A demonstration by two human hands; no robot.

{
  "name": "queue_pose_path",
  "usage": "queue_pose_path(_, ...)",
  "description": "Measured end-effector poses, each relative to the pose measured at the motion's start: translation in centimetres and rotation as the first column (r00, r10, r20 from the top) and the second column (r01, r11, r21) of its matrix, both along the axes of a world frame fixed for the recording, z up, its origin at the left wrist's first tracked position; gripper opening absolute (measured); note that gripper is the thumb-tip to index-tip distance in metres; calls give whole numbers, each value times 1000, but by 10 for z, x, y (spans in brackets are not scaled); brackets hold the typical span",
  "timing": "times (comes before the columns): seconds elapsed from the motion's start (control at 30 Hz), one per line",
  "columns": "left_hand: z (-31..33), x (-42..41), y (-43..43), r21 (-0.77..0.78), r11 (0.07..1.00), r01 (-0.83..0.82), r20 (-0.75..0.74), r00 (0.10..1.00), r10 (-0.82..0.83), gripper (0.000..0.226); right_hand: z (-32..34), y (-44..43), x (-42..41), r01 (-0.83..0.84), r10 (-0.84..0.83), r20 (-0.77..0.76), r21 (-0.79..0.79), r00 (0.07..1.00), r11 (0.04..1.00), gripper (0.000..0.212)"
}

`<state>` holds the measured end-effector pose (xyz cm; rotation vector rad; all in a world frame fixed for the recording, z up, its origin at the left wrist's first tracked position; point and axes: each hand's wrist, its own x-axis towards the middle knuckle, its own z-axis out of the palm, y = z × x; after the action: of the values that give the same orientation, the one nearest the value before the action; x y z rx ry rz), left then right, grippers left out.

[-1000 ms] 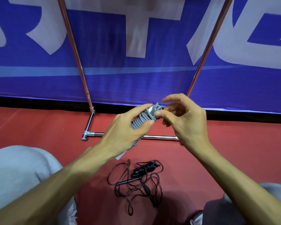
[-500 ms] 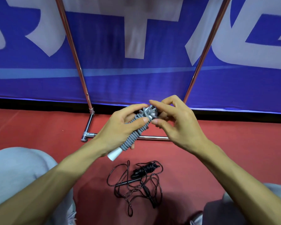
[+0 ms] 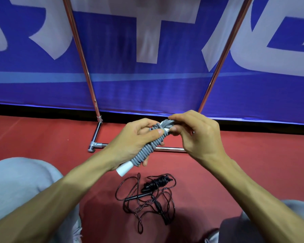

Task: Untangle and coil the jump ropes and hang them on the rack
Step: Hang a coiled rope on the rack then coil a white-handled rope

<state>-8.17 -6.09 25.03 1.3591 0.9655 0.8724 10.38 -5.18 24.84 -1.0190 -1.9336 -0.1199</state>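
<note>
grey rope (image 3: 147,148): wound tight round its white handles into a stubby bundle; held in the air in front of the rack's base, tilted, white butt (image 3: 124,170) low and near, far tip up at the right
step: by the look of it, closing off the coil of this one, tucking or cinching the last turn at the top end; hanging not yet done
next move: likely calls for locking the loose end so the winds cannot spring off, then lifting the bundle to the rack; top bar out of view, so reach not to be judged
left hand (image 3: 130,142): wrapped round the bundle's middle, thumb flat across the winds near the top, fingers curled beneath
left grip: closed round the bundle
right hand (image 3: 197,135): over the top end, back of the hand to the camera, wrist bent down
right grip: fingertips pinching the tip; which strand, hidden
black rope (image 3: 147,195): on the floor (image 3: 42,134) below the hands, between the knees, loose tangled loops, untouched
rack (image 3: 85,67): two metal poles rising, base bar (image 3: 170,149) on the floor beyond the hands
banner (image 3: 147,88): blue, white marks, behind the rack
</note>
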Motion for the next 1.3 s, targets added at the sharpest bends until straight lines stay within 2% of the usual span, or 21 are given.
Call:
queue_pose_path(0.13, -1, 1, -2, 89, 996, -31, -98, 994, 40, 17, -3, -5, -14, 54, -95, -226, -179, 970, 982, 15)
queue_pose_path(0.23, -3, 0, -3, 168, 984, -61, -178, 980, 91, 14, -2, -6, -20, 53, -155, -315, -309, 936, 950, 17)
queue_pose_path(0.33, -4, -2, -4, 263, 963, -66, -265, 955, 137, 12, 2, -7, -20, 21, -147, -303, -382, 942, 924, 20)
queue_pose_path(0.4, -7, -4, -5, 386, 921, -43, -359, 913, 193, 13, 3, -9, -18, 2, -124, -256, -431, 959, 902, 22)
queue_pose_path(0.47, -11, -4, -4, 457, 888, -52, -392, 884, 254, 15, 3, -10, -17, -25, -91, -242, -439, 966, 898, 21)
queue_pose_path(0.6, -14, -4, 1, 481, 869, -113, -378, 868, 322, 17, 4, -11, -18, -140, -36, -349, -466, 937, 874, 22)
queue_pose_path(0.7, -10, -5, 4, 453, 879, -148, -337, 885, 322, 15, 3, -9, -17, -153, 4, -311, -454, 950, 878, 29)
queue_pose_path(0.77, -5, -5, 3, 395, 905, -156, -289, 914, 284, 14, 2, -7, -14, -172, 51, -279, -429, 959, 887, 35)
queue_pose_path(0.87, 2, -7, 1, 228, 965, -129, -212, 961, 179, 16, 1, -6, -12, -154, 77, -220, -358, 973, 921, 38)
queue_pose_path(0.97, 3, -6, -1, 182, 977, -111, -177, 974, 143, 18, -1, -8, -14, -129, 66, -217, -290, 974, 948, 36)
queue_pose_path(1.13, -4, 0, -5, 385, 914, -127, -223, 948, 226, 13, -4, -11, -26, -71, -12, -353, -222, 936, 972, 38)
queue_pose_path(1.2, -6, 3, -3, 363, 917, -166, -161, 958, 237, 12, -3, -13, -29, -45, -67, -432, -244, 899, 969, 32)
queue_pose_path(1.3, -6, 5, -3, 238, 952, -190, -49, 977, 207, 13, 0, -13, -32, -65, -118, -535, -311, 837, 948, 23)
